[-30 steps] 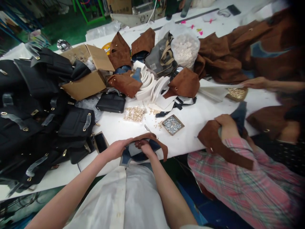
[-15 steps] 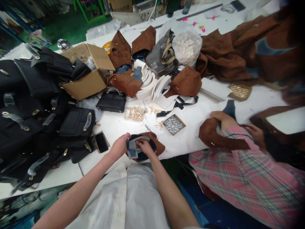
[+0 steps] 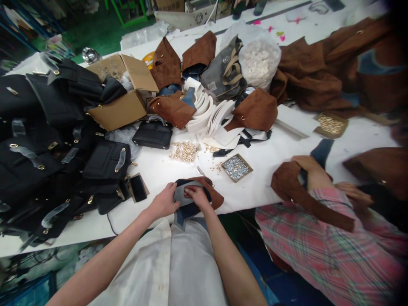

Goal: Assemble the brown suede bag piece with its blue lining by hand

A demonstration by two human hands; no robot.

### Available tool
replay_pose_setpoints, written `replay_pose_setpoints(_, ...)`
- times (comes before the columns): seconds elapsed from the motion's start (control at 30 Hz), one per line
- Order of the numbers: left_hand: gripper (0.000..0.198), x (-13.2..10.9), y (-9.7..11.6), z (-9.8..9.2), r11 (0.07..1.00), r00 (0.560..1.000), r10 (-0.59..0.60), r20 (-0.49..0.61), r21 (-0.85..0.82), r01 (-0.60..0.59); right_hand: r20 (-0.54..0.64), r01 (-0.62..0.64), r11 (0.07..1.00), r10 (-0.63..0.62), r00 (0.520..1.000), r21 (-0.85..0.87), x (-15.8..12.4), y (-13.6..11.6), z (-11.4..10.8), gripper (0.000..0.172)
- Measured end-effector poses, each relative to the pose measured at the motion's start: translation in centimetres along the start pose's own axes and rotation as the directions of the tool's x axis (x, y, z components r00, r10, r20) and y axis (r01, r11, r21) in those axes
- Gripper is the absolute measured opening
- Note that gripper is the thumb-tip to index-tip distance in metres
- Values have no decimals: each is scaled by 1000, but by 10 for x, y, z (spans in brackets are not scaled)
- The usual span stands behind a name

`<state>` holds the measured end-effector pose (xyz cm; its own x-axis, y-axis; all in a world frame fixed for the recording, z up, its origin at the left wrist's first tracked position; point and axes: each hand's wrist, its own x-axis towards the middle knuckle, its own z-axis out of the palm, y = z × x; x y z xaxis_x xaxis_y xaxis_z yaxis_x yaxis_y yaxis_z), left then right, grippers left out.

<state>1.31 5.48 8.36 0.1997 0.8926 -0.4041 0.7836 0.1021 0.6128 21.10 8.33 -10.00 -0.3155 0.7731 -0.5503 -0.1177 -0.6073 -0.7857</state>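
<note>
A brown suede bag piece (image 3: 217,196) with a dark blue lining lies at the table's front edge, its opening turned toward me. My left hand (image 3: 166,201) grips the left rim of the lining, fingers wrapped round it. Inside the opening, over a grey panel (image 3: 182,195), my right hand (image 3: 195,195) has its fingers pinched together; whatever they hold is too small to make out. Just beyond stands a square tray of silvery metal parts (image 3: 236,167), with a clear bag of gold studs (image 3: 183,151) to its left.
Black handbags (image 3: 105,159) pile up at the left beside an open cardboard box (image 3: 117,112). White strips (image 3: 204,110) and brown pieces lie behind. At the right, a person in a plaid sleeve (image 3: 331,229) handles another brown piece (image 3: 285,180).
My left hand has shifted from the rim's upper corner further over the lining, its fingers lower. The grey panel now shows where a paler patch was. The view has shifted slightly.
</note>
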Motion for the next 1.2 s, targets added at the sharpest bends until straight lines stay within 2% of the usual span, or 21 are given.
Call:
replay_pose_setpoints(0.1,95,2,-10,8,998,999,34,24,-60,-32,37,17,999,-15,999,-42,-14,-10,-4,44)
replay_pose_setpoints(0.27,92,0,-15,17,992,997,76,-5,-99,-76,61,73,991,-66,996,-112,-25,-22,-3,43)
replay_pose_setpoints(0.4,92,-2,-13,20,986,996,91,-23,-140,-94,-19,104,982,-109,994,-160,-17,-18,4,33)
replay_pose_setpoints(0.63,91,2,-18,27,972,992,118,-49,-197,-126,46,119,972,-112,993,-200,-15,-6,3,38)
replay_pose_setpoints(0.83,90,-2,-20,31,992,994,40,-104,-117,-52,27,195,909,-199,980,-369,-18,-14,0,23)
replay_pose_setpoints(0.93,86,-2,-16,34,993,991,22,-130,-111,-36,38,246,856,-257,966,-455,-14,-21,3,19)
replay_pose_setpoints(1.03,86,1,-14,38,993,990,19,-138,-111,-35,56,275,810,-288,956,-519,-5,-23,10,25)
replay_pose_setpoints(1.2,86,6,-15,44,996,987,8,-160,-85,-22,66,214,808,-213,975,-548,17,-11,30,21)
